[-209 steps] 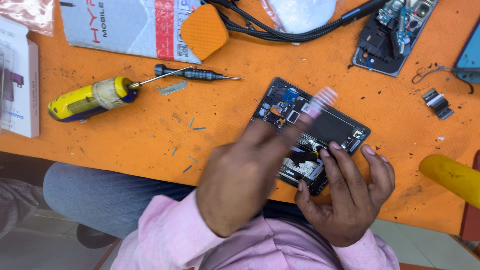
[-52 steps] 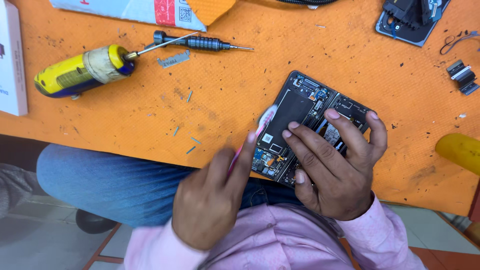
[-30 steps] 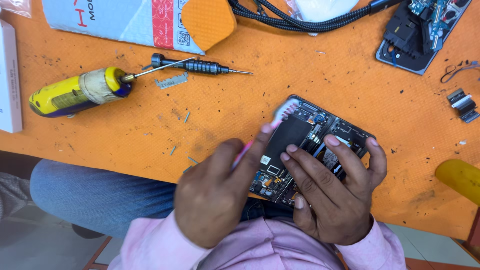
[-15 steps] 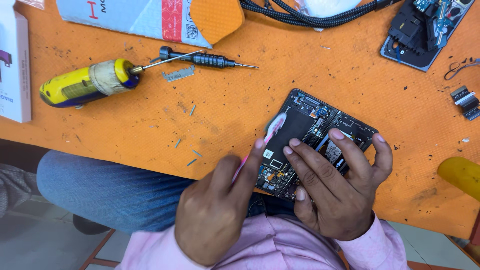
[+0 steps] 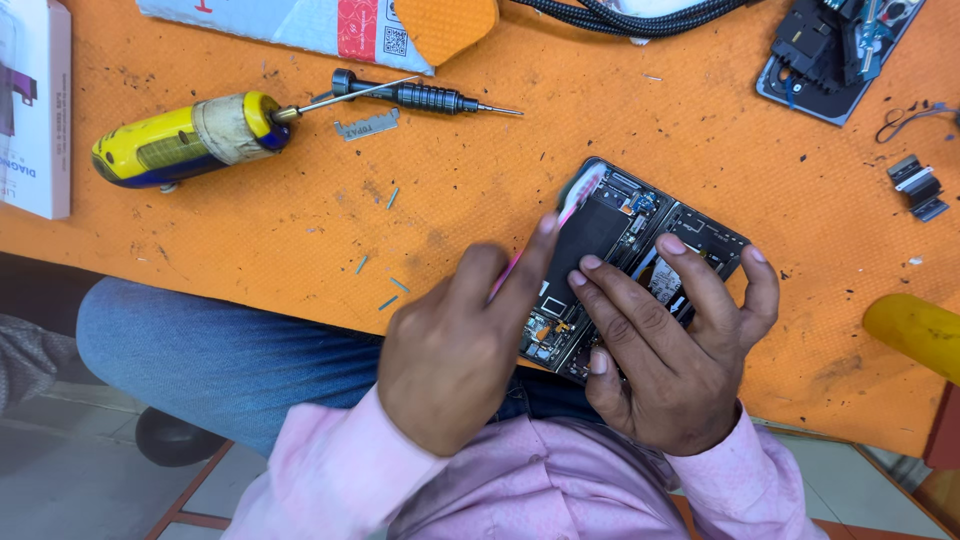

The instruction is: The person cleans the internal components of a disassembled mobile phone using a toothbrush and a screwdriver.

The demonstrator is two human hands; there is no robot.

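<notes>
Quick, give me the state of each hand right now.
Left hand: closed on a pink brush, bristles on the opened phone.
Right hand: fingers spread, pressing down on the opened phone; not gripping it.

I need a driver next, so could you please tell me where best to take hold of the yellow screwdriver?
Take the yellow screwdriver around its thick taped handle, coming from above. It lies flat with clear mat on both long sides. Avoid the thin shaft on the right, which crosses the black screwdriver.

Opened phone [image 5: 640,235] lying flat and slanted on orange table (circuitry exposed), pink brush [image 5: 575,200] tilted over its upper corner
</notes>
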